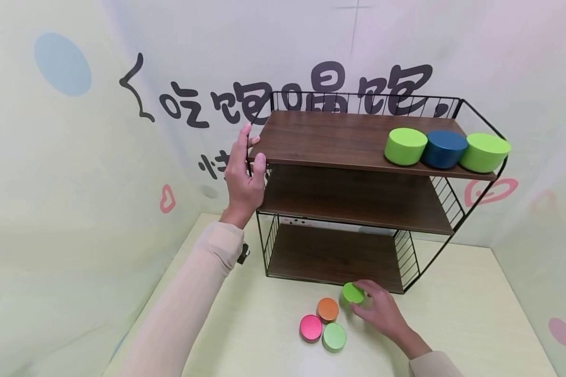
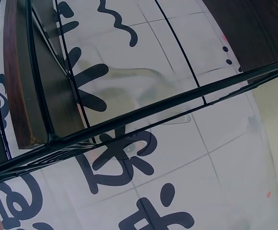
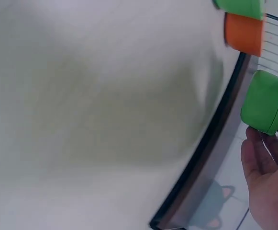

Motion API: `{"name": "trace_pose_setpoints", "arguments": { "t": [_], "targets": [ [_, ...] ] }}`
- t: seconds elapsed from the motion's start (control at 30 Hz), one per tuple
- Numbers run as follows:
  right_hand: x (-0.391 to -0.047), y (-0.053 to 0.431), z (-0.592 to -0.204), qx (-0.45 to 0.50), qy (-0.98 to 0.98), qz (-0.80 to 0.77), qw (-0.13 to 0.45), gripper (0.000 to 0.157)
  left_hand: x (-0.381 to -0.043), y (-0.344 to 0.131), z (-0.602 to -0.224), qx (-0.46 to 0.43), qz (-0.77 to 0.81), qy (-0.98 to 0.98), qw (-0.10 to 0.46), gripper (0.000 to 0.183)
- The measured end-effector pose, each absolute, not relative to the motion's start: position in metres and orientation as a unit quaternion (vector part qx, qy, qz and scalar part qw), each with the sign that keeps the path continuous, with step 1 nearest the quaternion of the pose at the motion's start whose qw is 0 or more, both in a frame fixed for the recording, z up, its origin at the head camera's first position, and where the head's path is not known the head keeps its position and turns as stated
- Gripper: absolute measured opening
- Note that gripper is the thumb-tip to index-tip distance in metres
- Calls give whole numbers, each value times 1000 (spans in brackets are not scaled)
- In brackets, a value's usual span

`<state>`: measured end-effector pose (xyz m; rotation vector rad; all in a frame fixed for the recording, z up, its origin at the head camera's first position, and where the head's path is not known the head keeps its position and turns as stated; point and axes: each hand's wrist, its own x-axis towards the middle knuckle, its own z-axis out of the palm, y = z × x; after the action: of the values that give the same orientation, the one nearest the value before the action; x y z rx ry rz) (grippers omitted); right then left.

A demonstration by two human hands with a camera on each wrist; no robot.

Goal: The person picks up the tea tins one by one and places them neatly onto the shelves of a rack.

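My left hand (image 1: 245,180) grips the upper left front corner of a three-tier shelf rack (image 1: 330,136) with dark wooden boards and a black wire frame. In the left wrist view only a sliver of that hand shows, at the lower left edge. At the rack's foot, my right hand (image 1: 382,314) holds a round green tin (image 1: 352,294) between thumb and fingers. The right wrist view shows a seam round this green tin (image 3: 264,102). Close by on the table stand an orange tin (image 1: 327,309), a pink tin (image 1: 311,328) and a pale green tin (image 1: 334,336).
On the top board's right end, a lime green tin (image 1: 405,147), a dark blue tin (image 1: 444,150) and another lime green tin (image 1: 484,153) stand in a row. Behind the rack, a printed wall covering (image 1: 311,36) rises from the pale table (image 1: 245,324).
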<state>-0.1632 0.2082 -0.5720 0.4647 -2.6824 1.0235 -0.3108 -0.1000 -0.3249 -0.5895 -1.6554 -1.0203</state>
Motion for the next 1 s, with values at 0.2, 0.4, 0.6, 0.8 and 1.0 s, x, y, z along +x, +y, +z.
{"name": "trace_pose_setpoints", "arguments": {
  "t": [0.2,0.4,0.6,0.8,1.0],
  "targets": [
    [-162,205,-553,185,-913,342,122,47,-311,-100,-325,-248,-430,-691,526,54],
    [-161,201,-532,231,-913,309,135,45,-310,-100,-325,-249,-428,-691,526,54],
    [-163,200,-511,278,-895,303,172,46,-310,-100,-324,-254,-432,-688,525,54],
    [-163,199,-495,294,-889,302,177,46,-310,-99,-325,-250,-433,-689,525,54],
    [-164,199,-483,313,-882,298,189,48,-309,-99,-323,-251,-437,-687,523,54]
  ]
}}
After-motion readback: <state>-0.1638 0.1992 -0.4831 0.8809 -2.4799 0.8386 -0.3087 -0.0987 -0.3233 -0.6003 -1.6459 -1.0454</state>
